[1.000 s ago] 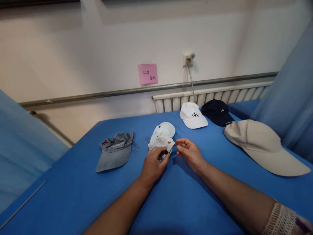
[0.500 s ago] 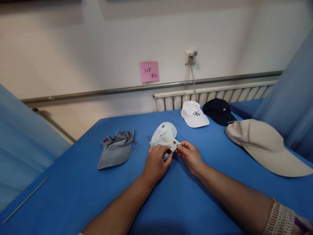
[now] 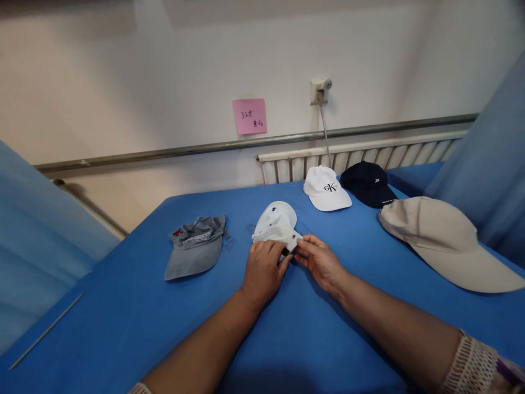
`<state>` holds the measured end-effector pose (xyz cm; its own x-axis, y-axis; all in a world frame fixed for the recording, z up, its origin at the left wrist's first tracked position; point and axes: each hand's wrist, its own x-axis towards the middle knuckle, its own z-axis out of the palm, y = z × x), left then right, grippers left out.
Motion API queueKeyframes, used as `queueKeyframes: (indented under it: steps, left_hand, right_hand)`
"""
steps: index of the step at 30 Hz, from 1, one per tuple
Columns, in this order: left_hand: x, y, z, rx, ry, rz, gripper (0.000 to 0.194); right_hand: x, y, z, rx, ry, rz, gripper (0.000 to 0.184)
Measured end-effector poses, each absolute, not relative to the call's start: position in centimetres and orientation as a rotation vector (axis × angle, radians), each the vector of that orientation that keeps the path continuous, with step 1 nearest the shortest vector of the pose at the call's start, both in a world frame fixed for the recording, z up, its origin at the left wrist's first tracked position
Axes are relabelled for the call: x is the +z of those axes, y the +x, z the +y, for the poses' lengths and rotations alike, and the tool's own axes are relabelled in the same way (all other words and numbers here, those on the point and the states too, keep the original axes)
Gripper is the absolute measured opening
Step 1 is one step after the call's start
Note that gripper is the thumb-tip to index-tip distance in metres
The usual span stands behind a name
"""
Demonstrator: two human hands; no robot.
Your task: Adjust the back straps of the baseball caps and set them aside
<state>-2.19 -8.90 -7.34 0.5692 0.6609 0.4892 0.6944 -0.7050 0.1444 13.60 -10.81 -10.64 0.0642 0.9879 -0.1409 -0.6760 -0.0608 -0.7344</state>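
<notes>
A small white cap (image 3: 275, 221) lies folded on the blue table (image 3: 123, 328) in the middle of the view. My left hand (image 3: 264, 269) rests on its near edge with fingers curled over the cap's back strap. My right hand (image 3: 320, 261) pinches the end of that strap from the right. Both hands meet at the strap, which is partly hidden under my fingers.
A crumpled grey cap (image 3: 194, 247) lies to the left. A white cap with a black logo (image 3: 326, 189) and a navy cap (image 3: 368, 184) sit at the far edge, a large beige cap (image 3: 441, 238) at the right. Blue curtains hang on both sides. A radiator (image 3: 353, 156) runs behind the table.
My two hands have closed together on the white cap's strap; a second ago the right hand was a little apart from it. The cap has been pressed flatter.
</notes>
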Motion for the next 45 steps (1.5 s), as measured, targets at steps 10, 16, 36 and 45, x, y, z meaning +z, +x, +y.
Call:
queueKeyframes:
  steps: [10, 16, 36, 45]
  left_hand:
    - [-7.6, -1.9, -9.0, -0.789, -2.768, -1.197, 0.017]
    - [-7.5, -2.2, -8.8, -0.873, -2.802, -1.254, 0.017]
    - [-8.2, -2.6, -8.5, -1.102, -2.986, -1.135, 0.028]
    - [-8.8, -2.5, -7.9, -1.34, -2.919, -1.356, 0.019]
  right_hand:
    - [-10.9, 13.9, -10.5, 1.46, -0.767, -0.396, 0.028]
    - [-10.9, 13.9, -10.6, 1.494, -0.732, -0.395, 0.024]
    - [-9.9, 13.1, -11.2, 1.525, -0.687, -0.663, 0.037]
    - [-10.4, 13.0, -10.5, 1.375, -0.814, -0.788, 0.029]
